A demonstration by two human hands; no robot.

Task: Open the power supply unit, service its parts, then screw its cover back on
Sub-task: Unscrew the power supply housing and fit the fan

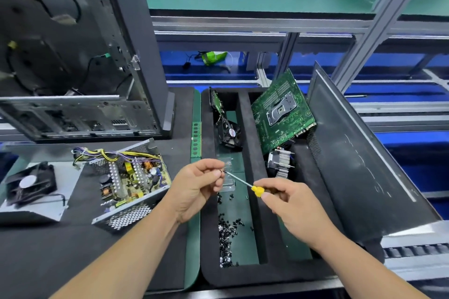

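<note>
Black foam mat [60, 250] covers a green bench under aluminium shelving; the one opened power supply unit [128, 182] sits left; left hand [194, 189] pinches a screw [221, 172], right hand [289, 204] grips one screwdriver [245, 183], above one screw pile [227, 238]

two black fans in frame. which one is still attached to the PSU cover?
The fan on the far left, mounted on the grey cover plate beside the open power supply unit. The other fan stands loose in the foam tray.
</note>
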